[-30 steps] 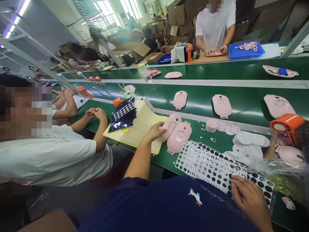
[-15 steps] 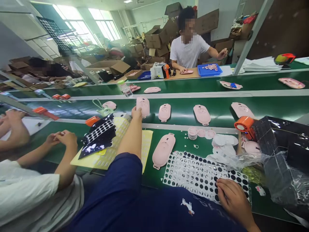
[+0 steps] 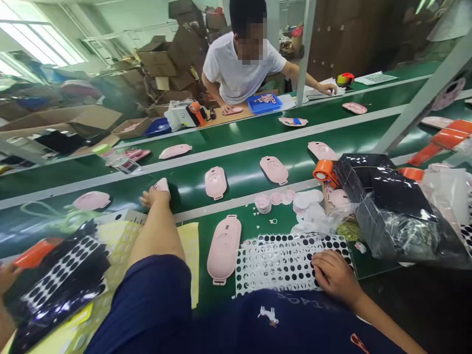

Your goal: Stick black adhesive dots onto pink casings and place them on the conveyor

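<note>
My left hand reaches onto the far green conveyor belt and grips a pink plastic housing, which it mostly hides. Further pink oval housings lie along that belt. My right hand sits with curled fingers on a perforated sticker sheet with black dots. Directly left of that sheet, another pink oval housing lies flat on the near belt. My navy sleeve covers the lower foreground.
Pink and white discs lie beyond the sheet, beside an orange tape dispenser and a plastic-wrapped black pack. Yellow sticker sheets lie left. A co-worker stands opposite at a blue tray.
The view has swung left. My left hand has shifted left along the belt with the housing under it. My right hand remains on the sticker sheet.
</note>
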`<state>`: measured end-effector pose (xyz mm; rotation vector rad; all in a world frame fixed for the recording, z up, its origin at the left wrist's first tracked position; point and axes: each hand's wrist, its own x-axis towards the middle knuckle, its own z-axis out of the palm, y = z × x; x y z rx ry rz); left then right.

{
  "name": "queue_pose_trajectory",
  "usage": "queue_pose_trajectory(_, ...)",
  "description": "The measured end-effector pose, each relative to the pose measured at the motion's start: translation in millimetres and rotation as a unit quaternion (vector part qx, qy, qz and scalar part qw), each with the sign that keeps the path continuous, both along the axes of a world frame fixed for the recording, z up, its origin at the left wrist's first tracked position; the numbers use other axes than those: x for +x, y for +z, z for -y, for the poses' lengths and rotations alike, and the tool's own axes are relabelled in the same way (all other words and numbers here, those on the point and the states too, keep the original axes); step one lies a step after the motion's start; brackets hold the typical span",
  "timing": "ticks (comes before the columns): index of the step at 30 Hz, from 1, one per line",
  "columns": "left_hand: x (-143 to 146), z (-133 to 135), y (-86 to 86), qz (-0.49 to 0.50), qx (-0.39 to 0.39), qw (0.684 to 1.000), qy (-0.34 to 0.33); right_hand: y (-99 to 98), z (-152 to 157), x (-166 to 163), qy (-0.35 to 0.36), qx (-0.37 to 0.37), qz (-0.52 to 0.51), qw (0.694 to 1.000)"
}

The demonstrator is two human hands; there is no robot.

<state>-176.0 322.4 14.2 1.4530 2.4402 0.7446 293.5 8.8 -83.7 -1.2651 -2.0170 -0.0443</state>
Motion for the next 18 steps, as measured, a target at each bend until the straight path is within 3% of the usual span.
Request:
queue_pose_trajectory(3,14,3,5.9,-0.022,-0.028,0.999,-0.005,1.4,0,-1,-0.004,-0.004,0.002,1.000)
queue_pose_trajectory(6,27,30,3.5,0.006,-0.123,0.988,-0.095,0.1,-1,0,0.002,-0.011,0.011,1.000)
queue_pose_trajectory(9,44,84,-6.8,0.040,-0.320,0.924,-0.203,-3.2,-2,2,0.007,-0.008,0.024,1.000)
queue_pose_trajectory(11,59,124,-16.4,0.029,-0.380,0.881,-0.280,-5.7,-2,5,0.015,-0.008,0.031,0.999)
queue_pose_trajectory(13,73,156,-27.0,0.025,-0.340,0.893,-0.294,-7.8,-3,7,0.027,-0.012,0.037,0.999)
queue_pose_trajectory(15,84,177,-37.4,0.064,-0.279,0.924,-0.252,-9.0,-5,8,0.038,-0.015,0.040,0.998)
queue_pose_trajectory(18,92,192,-49.5,0.164,-0.198,0.948,-0.187,-9.3,-7,10,0.050,-0.020,0.041,0.998)
